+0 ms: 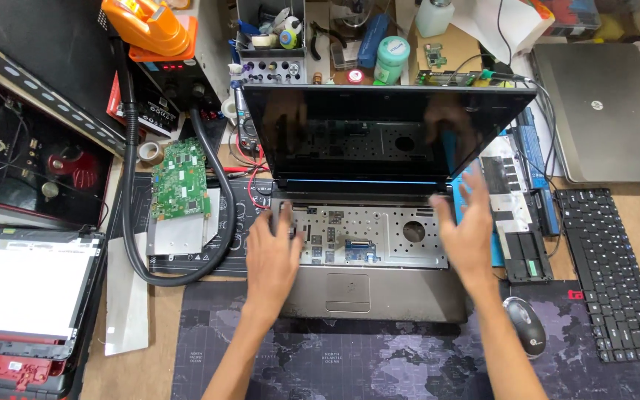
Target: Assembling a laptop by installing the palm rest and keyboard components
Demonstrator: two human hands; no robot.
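An open grey laptop [368, 285] sits in the middle of the bench with its keyboard removed, so the metal tray with holes and a small blue connector board [359, 250] shows. Its dark screen [379, 130] stands tilted back. My left hand [274, 255] lies flat on the left part of the bare tray, fingers spread, holding nothing. Over the laptop's right edge near the hinge is my right hand [467, 233], fingers apart and empty.
A loose black keyboard [609, 274] lies at the right, next to a mouse [526, 326] and a closed grey laptop [605, 111]. A green circuit board [180, 178] and a black hose [212, 155] lie at the left. A dismantled screen panel [27, 285] sits far left.
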